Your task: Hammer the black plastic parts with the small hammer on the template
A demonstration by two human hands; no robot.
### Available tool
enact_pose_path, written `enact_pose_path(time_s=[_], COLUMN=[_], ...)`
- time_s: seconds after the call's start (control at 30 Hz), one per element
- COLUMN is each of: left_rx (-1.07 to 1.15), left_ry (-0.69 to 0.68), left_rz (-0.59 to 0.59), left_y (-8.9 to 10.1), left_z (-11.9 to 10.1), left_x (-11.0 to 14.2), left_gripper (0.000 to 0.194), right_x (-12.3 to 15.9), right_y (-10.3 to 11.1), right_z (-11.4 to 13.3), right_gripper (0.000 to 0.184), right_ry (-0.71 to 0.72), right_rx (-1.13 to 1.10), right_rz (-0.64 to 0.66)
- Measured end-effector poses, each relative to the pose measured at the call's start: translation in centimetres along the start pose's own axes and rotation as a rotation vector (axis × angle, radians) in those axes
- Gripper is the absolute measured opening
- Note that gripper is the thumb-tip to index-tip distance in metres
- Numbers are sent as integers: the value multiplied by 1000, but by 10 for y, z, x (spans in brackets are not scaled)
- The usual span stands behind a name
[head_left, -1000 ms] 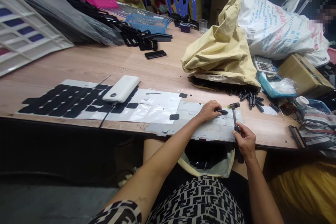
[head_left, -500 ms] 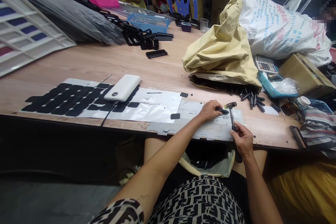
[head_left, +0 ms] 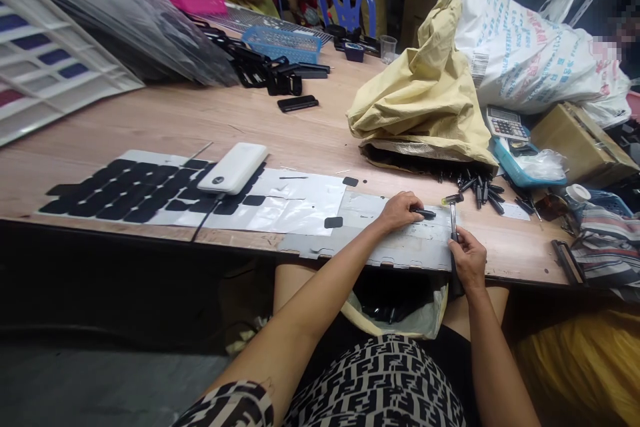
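Hammer point(head_left: 453, 219), slim-shafted with a black grip and a small yellow-and-dark head, stands in the right hand point(head_left: 469, 259), whose fingers wrap the grip near the shaft, probably for close control. The left hand point(head_left: 401, 211) pinches a slender black pen-like piece point(head_left: 427, 214) narrowly at one end, leaving the other end bare near the hammer's head, a hold that likely spares the fingertips. The piece is over a flat grey board point(head_left: 365, 243), set at the near edge of the wood-patterned tabletop point(head_left: 190, 117) and presumably shielding it. Loose slim black parts point(head_left: 481, 193) lie by the mouth of a crumpled yellow sack point(head_left: 417, 103), seemingly for easy reach.
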State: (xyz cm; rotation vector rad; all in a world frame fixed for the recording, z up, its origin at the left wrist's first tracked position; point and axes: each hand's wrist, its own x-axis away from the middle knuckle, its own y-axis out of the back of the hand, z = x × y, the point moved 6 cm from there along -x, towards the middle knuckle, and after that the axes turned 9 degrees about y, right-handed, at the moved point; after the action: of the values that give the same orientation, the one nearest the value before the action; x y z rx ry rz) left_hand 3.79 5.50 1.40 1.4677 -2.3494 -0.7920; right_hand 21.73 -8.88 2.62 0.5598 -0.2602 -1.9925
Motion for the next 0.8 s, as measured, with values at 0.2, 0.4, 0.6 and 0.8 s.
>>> enact_pose_path(time_s=[0.2, 0.4, 0.6, 0.8], left_rx=[-56, -57, -97, 100], left_ry=[-78, -225, -263, -82], left_rz=[107, 357, 361, 33], left_y=[2, -1, 4, 9], left_z=[-7, -23, -31, -44], left_x=[7, 80, 131, 54], left_gripper=[16, 15, 27, 25], right_x=[-3, 0, 3, 12], right_y=[-3, -3, 0, 13], right_z=[-4, -9, -6, -9], right_gripper=[47, 49, 47, 51], right_ry=[-38, -17, -38, -48], right_rx=[-51, -37, -113, -202], right_rz=[27, 12, -75, -406])
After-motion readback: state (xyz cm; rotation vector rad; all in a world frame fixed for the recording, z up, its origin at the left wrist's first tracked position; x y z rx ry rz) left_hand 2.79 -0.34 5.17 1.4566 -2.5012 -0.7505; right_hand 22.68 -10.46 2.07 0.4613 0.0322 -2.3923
